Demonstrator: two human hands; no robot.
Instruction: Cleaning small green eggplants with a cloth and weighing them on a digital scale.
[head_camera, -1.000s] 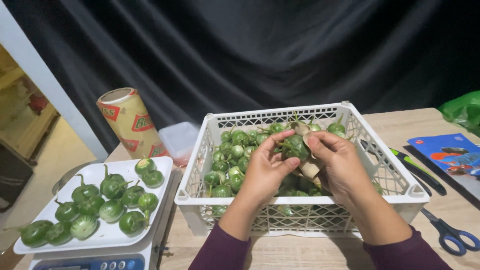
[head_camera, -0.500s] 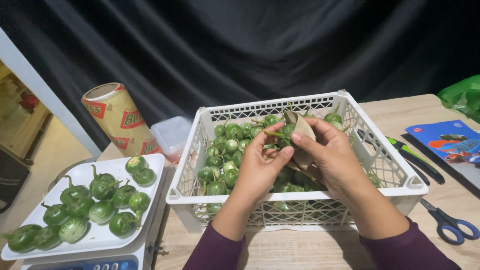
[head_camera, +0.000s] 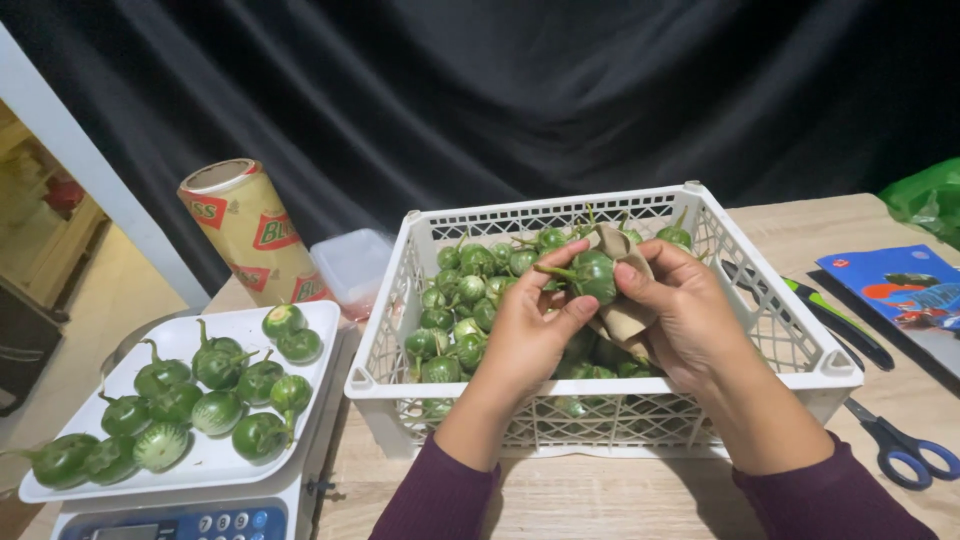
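Wiping one eggplant (head_camera: 597, 277) with cloth (head_camera: 622, 318), both hands (head_camera: 527, 335) (head_camera: 678, 310) clamped on; tray (head_camera: 318, 330) part filled, crate (head_camera: 600, 390) mostly full.

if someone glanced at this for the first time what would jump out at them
First, the two hands over the white plastic crate: the left hand and right hand together hold one small green eggplant against a brown cloth. The crate is heaped with more green eggplants. At the left, a white tray on a scale carries about a dozen more.
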